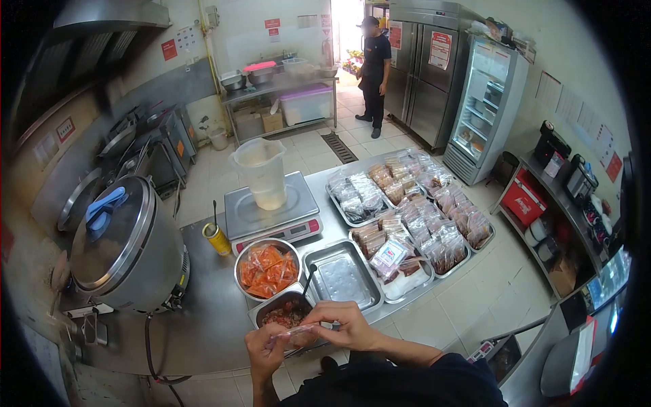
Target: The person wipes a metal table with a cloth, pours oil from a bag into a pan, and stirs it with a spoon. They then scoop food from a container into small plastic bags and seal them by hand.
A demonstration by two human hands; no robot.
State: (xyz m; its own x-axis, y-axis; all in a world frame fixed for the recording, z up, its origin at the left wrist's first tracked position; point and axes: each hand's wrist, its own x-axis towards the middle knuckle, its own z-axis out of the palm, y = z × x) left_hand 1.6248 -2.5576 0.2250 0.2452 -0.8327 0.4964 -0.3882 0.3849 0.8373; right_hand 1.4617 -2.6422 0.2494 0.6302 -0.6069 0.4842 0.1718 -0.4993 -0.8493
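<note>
Both my hands pinch a small clear plastic bag (298, 332) with reddish food in it, above the table's front edge. My left hand (263, 349) grips its left side, and my right hand (346, 325) holds the right side. Just beyond them is a metal container (256, 315) of chopped reddish-brown food (285, 313), partly hidden by my hands, with a dark-handled spoon (310, 278) standing in it. Behind it sits a round steel bowl (237, 271) of orange-filled bags (268, 268). To the right lies a bare steel tray (342, 271).
A scale (271, 210) carries a plastic jug (263, 173). Several trays of bagged food (420, 210) cover the table's right side. A yellow can (217, 239) and a large cooker (129, 251) stand left. Another person (374, 71) stands near the tall fridges (427, 74).
</note>
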